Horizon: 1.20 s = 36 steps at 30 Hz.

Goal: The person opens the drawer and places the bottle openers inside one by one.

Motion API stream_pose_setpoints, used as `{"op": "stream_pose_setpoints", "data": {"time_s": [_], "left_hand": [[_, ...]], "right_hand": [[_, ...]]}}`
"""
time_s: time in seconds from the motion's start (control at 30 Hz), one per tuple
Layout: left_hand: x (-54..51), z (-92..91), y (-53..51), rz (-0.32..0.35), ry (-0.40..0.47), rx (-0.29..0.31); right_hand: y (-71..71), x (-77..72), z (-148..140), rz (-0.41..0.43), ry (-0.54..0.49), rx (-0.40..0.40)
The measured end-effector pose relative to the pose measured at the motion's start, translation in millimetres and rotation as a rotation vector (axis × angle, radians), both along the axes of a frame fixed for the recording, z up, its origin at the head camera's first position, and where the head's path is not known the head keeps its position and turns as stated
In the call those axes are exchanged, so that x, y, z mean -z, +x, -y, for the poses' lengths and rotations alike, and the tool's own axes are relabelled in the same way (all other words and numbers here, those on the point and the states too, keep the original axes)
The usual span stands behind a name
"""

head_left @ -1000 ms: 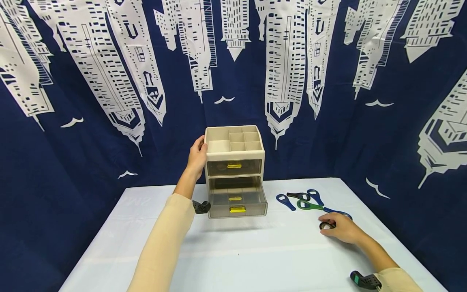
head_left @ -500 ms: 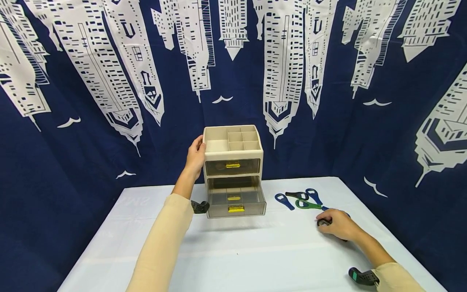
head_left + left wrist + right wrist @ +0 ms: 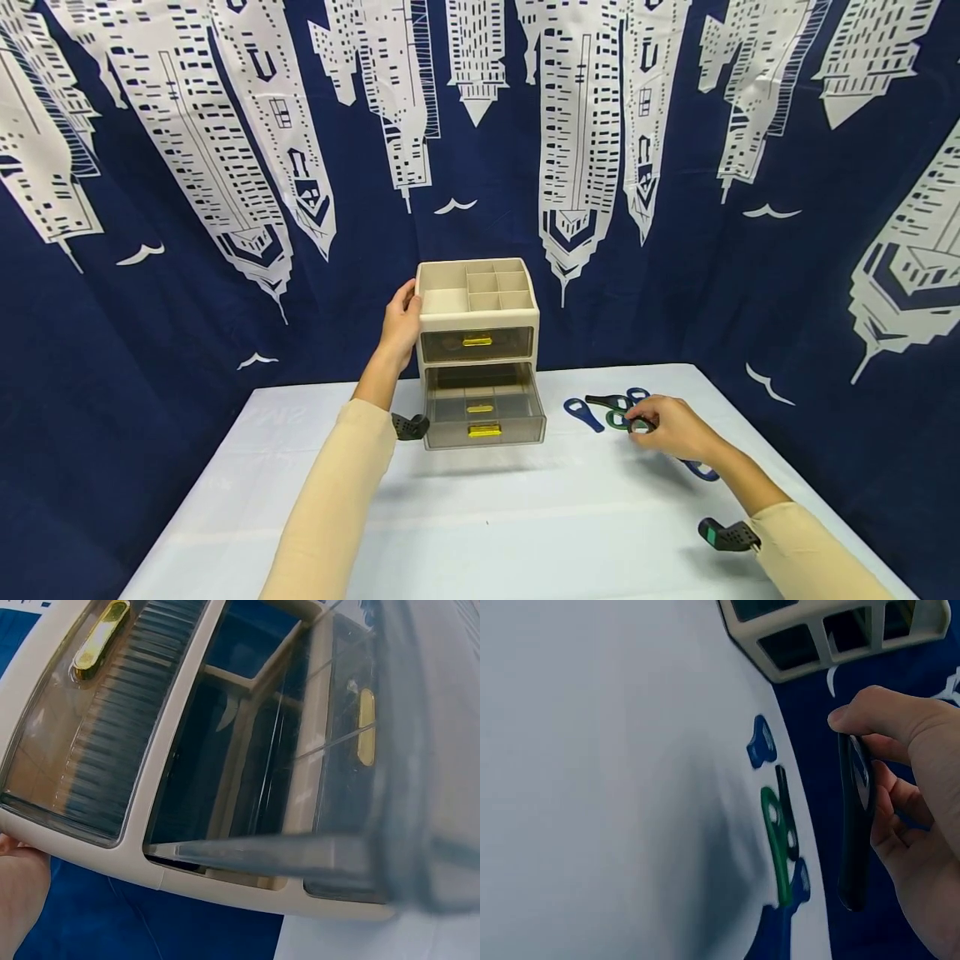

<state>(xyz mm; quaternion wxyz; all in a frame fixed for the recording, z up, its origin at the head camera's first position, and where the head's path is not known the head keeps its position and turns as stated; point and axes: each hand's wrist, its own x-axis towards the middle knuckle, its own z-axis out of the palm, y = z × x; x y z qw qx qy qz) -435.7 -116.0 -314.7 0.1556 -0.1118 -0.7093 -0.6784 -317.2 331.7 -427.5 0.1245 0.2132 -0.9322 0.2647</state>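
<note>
My left hand [image 3: 401, 323] grips the upper left side of a beige organizer [image 3: 482, 318], whose middle drawer [image 3: 487, 430] is pulled out; in the left wrist view part of that hand [image 3: 22, 896] shows at the organizer's edge. My right hand [image 3: 671, 427] holds a black bottle opener [image 3: 641, 425] by its ring end, raised off the table. In the right wrist view the black opener [image 3: 855, 825] hangs from the thumb and fingertips of the hand [image 3: 922, 780], apart from the green opener [image 3: 777, 844] and the others below.
Right of the organizer lie a blue opener [image 3: 583, 413], another black opener [image 3: 606, 401] and several more, partly behind my right hand. A patterned dark blue cloth [image 3: 360, 242] rises behind the white table [image 3: 465, 533]. The organizer's top has several compartments.
My right hand has lifted the black opener and moved left and away from me, over the other openers. My left hand stays at the organizer.
</note>
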Motion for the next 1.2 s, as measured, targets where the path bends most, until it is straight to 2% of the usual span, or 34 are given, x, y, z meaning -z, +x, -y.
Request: {"op": "stream_pose_setpoints", "data": {"time_s": [0.23, 0.5, 0.7, 0.87, 1.2], "left_hand": [[1.3, 0.8, 0.1, 0.008, 0.008, 0.009], [1.2, 1.8, 1.7, 0.007, 0.010, -0.001], [2.7, 1.7, -0.4, 0.006, 0.012, -0.002], [2.6, -1.7, -2.8, -0.001, -0.005, 0.009], [0.9, 0.9, -1.1, -0.011, 0.014, 0.022]], "right_hand": [[-11.6, -23.3, 26.0, -0.026, 0.009, -0.080], [-23.8, -65.8, 68.9, -0.051, 0.029, -0.162], [-29.1, -90.3, 109.5, -0.072, 0.067, -0.245], [-31.6, -102.0, 145.4, -0.103, 0.109, -0.335], [-45.4, -107.2, 224.6, -0.124, 0.229, -0.513]]}}
